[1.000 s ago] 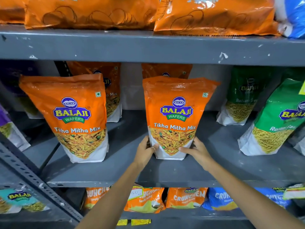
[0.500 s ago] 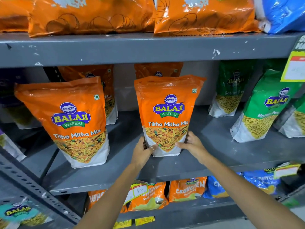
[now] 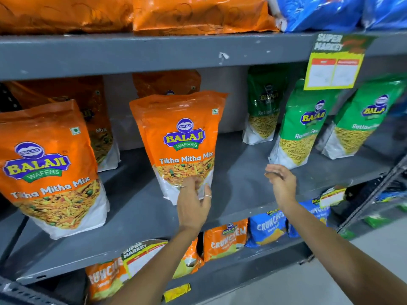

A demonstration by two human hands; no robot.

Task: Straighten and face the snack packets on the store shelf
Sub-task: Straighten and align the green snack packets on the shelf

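Observation:
An orange Tikha Mitha Mix packet [image 3: 182,137] stands upright, facing me, in the middle of the grey shelf [image 3: 136,219]. My left hand [image 3: 193,201] is in front of its lower right corner, fingers apart, touching or just off the bag. My right hand [image 3: 280,183] hovers open over the bare shelf to the right, below a green Ratlami Sev packet [image 3: 301,126] that leans left. A second orange packet [image 3: 50,168] stands at the left front. More orange packets stand behind both.
Two other green packets [image 3: 361,126] [image 3: 263,106] stand right and behind. A yellow price tag [image 3: 334,62] hangs from the upper shelf edge. Orange and blue bags lie on the top shelf. Small Crunchem packs [image 3: 224,238] fill the lower shelf.
Both hands have let go of the middle orange packet. My right hand has moved right toward the green packets. The view has swung right.

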